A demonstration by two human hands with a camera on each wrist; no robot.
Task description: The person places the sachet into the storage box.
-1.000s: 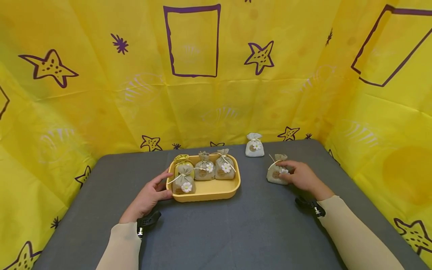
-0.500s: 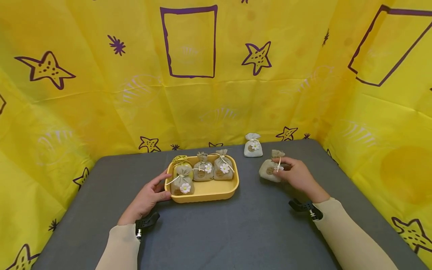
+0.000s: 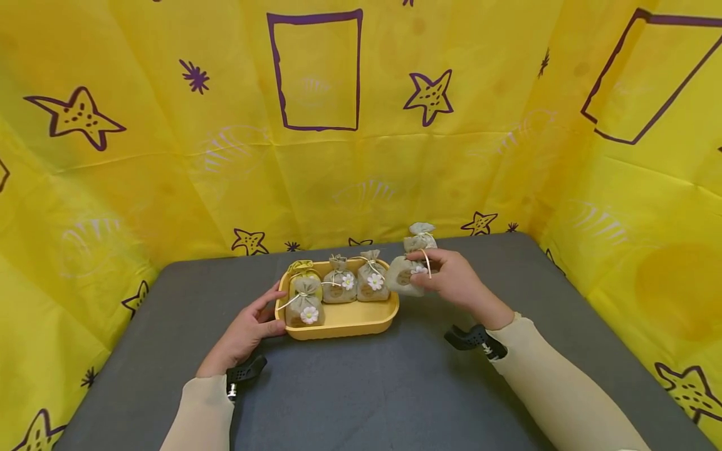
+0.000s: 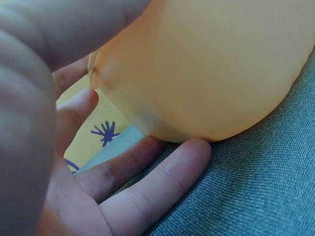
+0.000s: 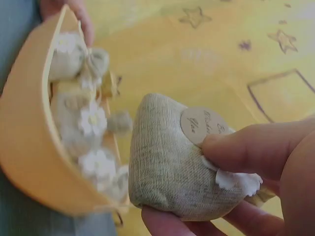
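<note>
Right hand (image 3: pixel 454 283) fingers pinching a linen sachet (image 5: pixel 170 160) (round label's script unreadable, white daisy), left hand (image 3: pixel 248 326) fingers spread against the yellow tray (image 3: pixel 344 319).

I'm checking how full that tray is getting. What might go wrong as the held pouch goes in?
The right hand pinches the pouch just past the yellow tray rim, right beside the nearest standing pouch; it may knock that one over. The tray's free space is at the front, so a drop near the rim might tip out. The left hand only touches the tray's end, so it may slide.
</note>
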